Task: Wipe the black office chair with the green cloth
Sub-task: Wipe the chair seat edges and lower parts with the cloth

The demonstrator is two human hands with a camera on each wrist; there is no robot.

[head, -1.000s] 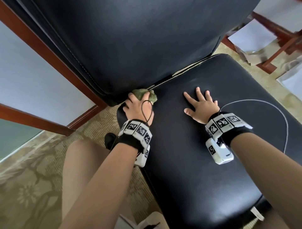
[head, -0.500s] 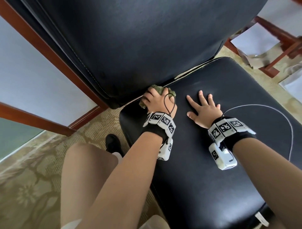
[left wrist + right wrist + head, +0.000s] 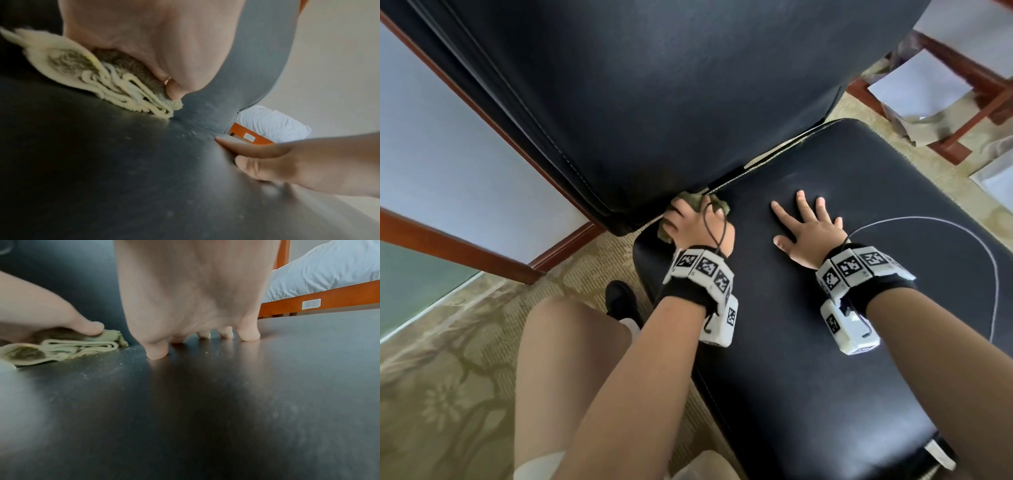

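Head view: left hand [image 3: 697,228] clenches the green cloth [image 3: 690,199] on the chair seat [image 3: 808,359]; right hand [image 3: 810,236] lies flat, released.

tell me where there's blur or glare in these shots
Head view: sharp on both hands, wide-angle bending at the edges. Left wrist view: green cloth crisp, right hand soft. Right wrist view: sheen on the chair seat under the right hand's fingertips, near foreground blurred.

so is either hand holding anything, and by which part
The left hand holds the folded green cloth, thumb and fingers on top, pressing it onto the chair seat. The right hand holds nothing, resting spread on the seat.
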